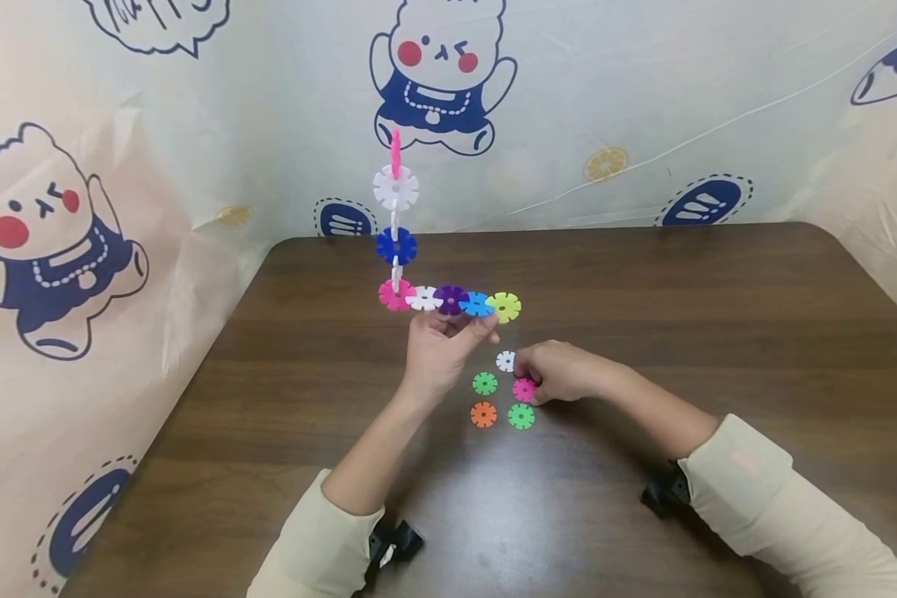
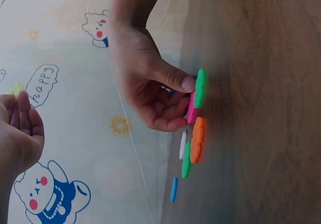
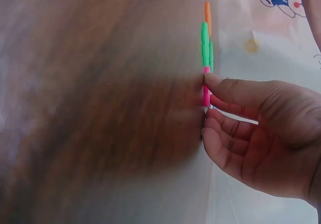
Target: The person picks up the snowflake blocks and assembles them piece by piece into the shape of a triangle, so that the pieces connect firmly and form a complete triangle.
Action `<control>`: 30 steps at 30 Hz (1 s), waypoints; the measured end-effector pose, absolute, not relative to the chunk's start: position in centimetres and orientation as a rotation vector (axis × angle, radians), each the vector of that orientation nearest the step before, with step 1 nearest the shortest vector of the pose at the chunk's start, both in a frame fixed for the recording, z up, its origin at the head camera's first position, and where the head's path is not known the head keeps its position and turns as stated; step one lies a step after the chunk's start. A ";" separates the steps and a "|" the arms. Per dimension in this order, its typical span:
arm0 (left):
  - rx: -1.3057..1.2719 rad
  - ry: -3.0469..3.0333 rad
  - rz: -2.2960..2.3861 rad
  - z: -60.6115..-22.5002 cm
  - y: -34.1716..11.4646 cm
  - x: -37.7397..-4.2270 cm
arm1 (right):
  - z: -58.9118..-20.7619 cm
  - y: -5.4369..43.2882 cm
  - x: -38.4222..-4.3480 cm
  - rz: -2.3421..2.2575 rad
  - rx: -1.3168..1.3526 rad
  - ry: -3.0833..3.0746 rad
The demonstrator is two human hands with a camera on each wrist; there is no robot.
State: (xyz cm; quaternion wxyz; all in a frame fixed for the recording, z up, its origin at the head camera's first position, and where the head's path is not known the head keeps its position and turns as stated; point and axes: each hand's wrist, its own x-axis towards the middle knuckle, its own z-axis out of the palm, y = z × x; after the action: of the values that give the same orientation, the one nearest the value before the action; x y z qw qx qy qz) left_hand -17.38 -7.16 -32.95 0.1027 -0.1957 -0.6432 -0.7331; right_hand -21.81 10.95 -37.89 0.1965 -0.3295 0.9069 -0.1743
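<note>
tabletop (image 1: 269, 374): brown wood-grain surface, smooth, semi-gloss, with a pale sheen across the front portion; solid wood or laminate cannot be determined. assembly of interlocked notched discs (image 1: 397, 301): thin plastic in appearance, smooth-faced, satin finish. loose white disc (image 1: 504, 361), pink disc (image 1: 523, 389), orange disc (image 1: 477, 415), upper green disc (image 1: 479, 384) and lower green disc (image 1: 516, 418): likewise smooth plastic in appearance; edges rounded and low-gloss in the left wrist view. wall sheet (image 1: 568, 100): thin plastic-looking film, smooth, creased in places, softly shiny, with flat printed figures. left sleeve (image 1: 317, 536) and right sleeve (image 1: 770, 490): cloth, matt, softly folded. left wrist device (image 1: 407, 541) and right wrist device (image 1: 667, 492): black, hard plastic in appearance.
</note>
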 end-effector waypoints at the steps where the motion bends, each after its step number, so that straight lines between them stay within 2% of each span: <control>1: -0.575 -1.900 -2.165 -32.9 -7.1 -17.4 | -38.0 10.9 -21.8 -0.488 -0.920 2.543; 14: -0.581 -1.903 -2.143 -33.0 -7.2 -17.5 | -37.4 12.1 -21.9 -0.675 -0.869 2.600; 30: -0.569 -1.977 -2.035 -33.5 -7.3 -17.8 | -32.1 14.6 -20.2 -1.712 -0.471 2.460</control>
State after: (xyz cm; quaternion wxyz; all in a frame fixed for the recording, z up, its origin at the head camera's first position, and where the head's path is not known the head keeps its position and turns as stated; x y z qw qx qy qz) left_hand -17.82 -7.31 -33.51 0.1235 -0.1953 -0.6779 -0.6979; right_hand -20.20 14.57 -32.07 0.0537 -0.1551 0.8097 -0.5635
